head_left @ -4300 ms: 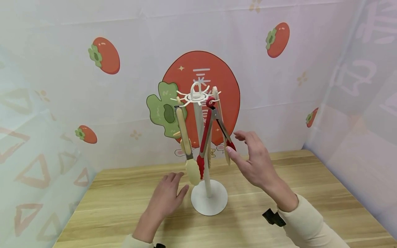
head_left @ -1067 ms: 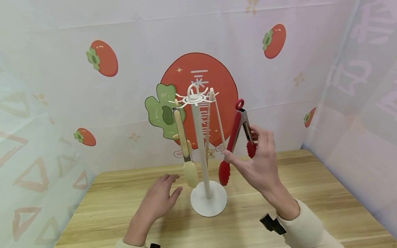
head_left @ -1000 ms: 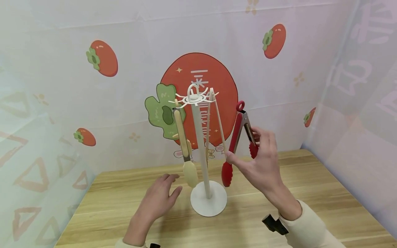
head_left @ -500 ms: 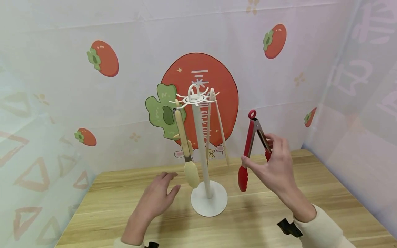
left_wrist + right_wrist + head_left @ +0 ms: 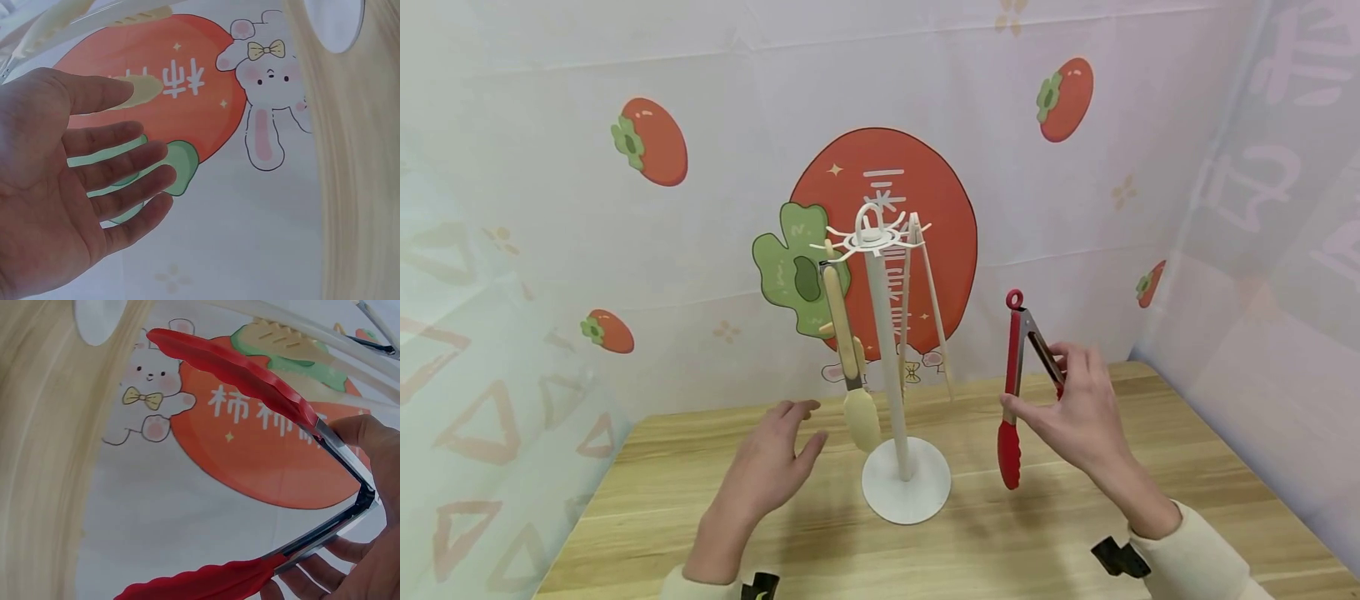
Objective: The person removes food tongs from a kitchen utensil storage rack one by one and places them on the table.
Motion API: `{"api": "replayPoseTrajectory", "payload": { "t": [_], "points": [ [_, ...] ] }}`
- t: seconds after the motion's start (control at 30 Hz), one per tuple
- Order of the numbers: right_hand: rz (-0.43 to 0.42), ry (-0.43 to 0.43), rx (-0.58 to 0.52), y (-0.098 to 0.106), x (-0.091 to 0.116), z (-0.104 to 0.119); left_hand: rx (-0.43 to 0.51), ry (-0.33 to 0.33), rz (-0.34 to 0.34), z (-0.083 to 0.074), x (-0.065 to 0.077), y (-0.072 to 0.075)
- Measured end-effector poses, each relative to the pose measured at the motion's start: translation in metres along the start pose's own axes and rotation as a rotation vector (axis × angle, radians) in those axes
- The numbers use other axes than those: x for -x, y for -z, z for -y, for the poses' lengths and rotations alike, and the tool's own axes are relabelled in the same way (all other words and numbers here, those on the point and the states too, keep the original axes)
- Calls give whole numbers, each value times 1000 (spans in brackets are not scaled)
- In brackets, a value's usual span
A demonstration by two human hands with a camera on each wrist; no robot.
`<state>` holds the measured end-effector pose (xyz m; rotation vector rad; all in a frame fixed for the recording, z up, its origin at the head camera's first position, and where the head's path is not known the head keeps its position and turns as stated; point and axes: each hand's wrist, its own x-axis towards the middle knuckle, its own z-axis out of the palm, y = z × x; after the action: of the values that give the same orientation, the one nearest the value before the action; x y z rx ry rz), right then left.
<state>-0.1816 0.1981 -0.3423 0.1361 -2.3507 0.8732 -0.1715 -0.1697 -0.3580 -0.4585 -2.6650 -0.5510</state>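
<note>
Red-tipped kitchen tongs (image 5: 1014, 367) are held by my right hand (image 5: 1081, 412), thumb on one arm and fingers around the other. Their arms are spread, with the ring end up and the tips above the table. In the right wrist view both scalloped red tips (image 5: 237, 372) show. A white utensil stand (image 5: 889, 358) with a ring of hooks is between my hands. Cream-tipped tongs (image 5: 845, 333) hang on its left side, and pale slim tongs (image 5: 934, 308) hang on its right. My left hand (image 5: 769, 457) is left of the stand, fingers relaxed, holding nothing.
The stand's round white base (image 5: 906, 500) rests on the wood-grain table (image 5: 700, 500). Behind the table rises a backdrop cloth (image 5: 730, 125) printed with persimmons, and printed cloth also lines both sides.
My right hand took the red tongs off the stand's hook, carrying them right and then lower. My left hand has shifted slightly left. The other hanging tongs stay on the stand.
</note>
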Motion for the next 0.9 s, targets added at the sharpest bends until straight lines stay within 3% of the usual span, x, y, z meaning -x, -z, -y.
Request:
{"api": "replayPoseTrajectory", "payload": {
  "t": [0.37,0.9],
  "points": [
    [112,-95,88,-6,3,-30,35,-38,-142,-4,-6,13],
    [229,-169,137,-6,8,-59,264,-98,-279,-15,-20,26]
  ]
}}
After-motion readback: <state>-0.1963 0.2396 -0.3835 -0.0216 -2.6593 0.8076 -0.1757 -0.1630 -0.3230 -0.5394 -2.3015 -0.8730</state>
